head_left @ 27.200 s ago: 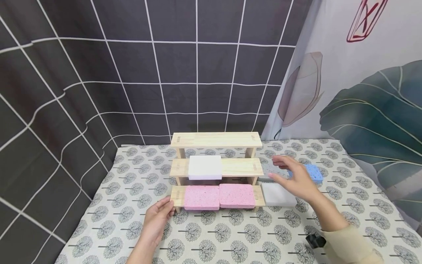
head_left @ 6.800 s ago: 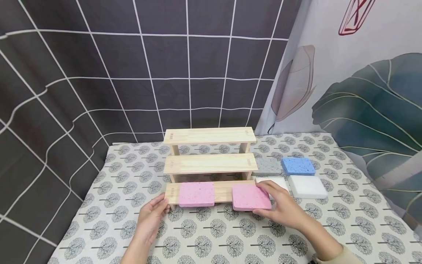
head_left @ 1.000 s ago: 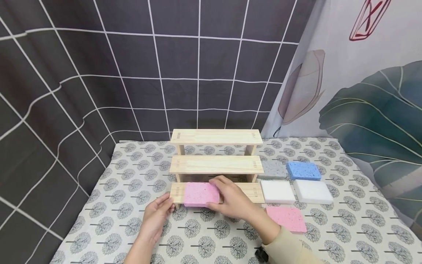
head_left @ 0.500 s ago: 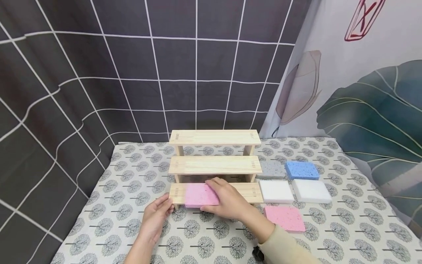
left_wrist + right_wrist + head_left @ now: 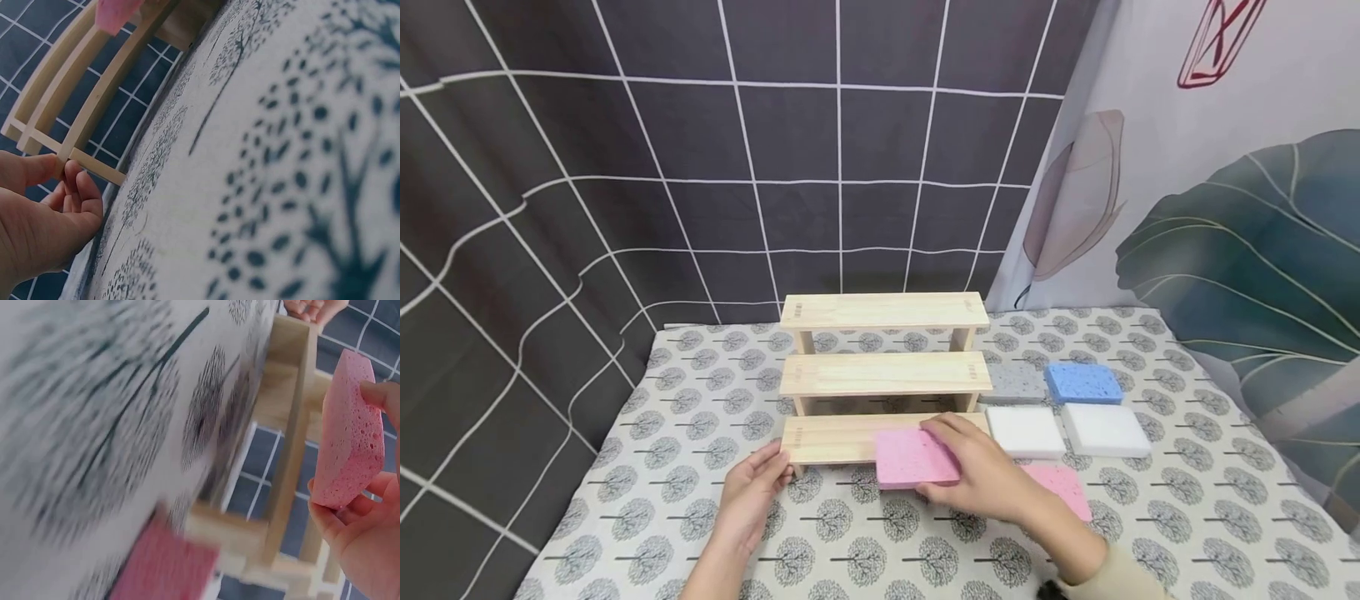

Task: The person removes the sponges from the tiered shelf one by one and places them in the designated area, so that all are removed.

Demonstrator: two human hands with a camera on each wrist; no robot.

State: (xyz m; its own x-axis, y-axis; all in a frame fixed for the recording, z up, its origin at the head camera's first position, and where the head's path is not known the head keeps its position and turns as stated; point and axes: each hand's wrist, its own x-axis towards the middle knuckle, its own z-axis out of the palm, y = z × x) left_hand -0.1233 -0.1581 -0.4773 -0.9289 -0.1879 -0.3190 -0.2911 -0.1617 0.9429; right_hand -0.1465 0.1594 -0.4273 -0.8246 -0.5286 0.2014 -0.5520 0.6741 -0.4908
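My right hand (image 5: 981,468) grips a pink sponge (image 5: 913,460) by its right side, over the front edge of a three-tier wooden shelf (image 5: 827,437). In the right wrist view thumb and fingers clasp this porous pink sponge (image 5: 350,440), clear of the wood. My left hand (image 5: 751,492) pinches the left end of the shelf's lowest board, and the left wrist view shows its thumb and fingertips on the board's corner (image 5: 65,150). A second pink sponge (image 5: 1063,488) lies flat on the tablecloth, partly hidden behind my right forearm.
Right of the shelf lie a grey sponge (image 5: 1015,382), a blue sponge (image 5: 1084,383) and two white sponge blocks (image 5: 1024,432), (image 5: 1107,430). A dark gridded curtain (image 5: 880,133) hangs behind. Tree-patterned cloth (image 5: 647,508) covers the table.
The right hand has lifted the pink sponge off the lowest board and moved it right. Earlier, a white block left the middle board and another pink sponge went to the cloth. Left hand stays.
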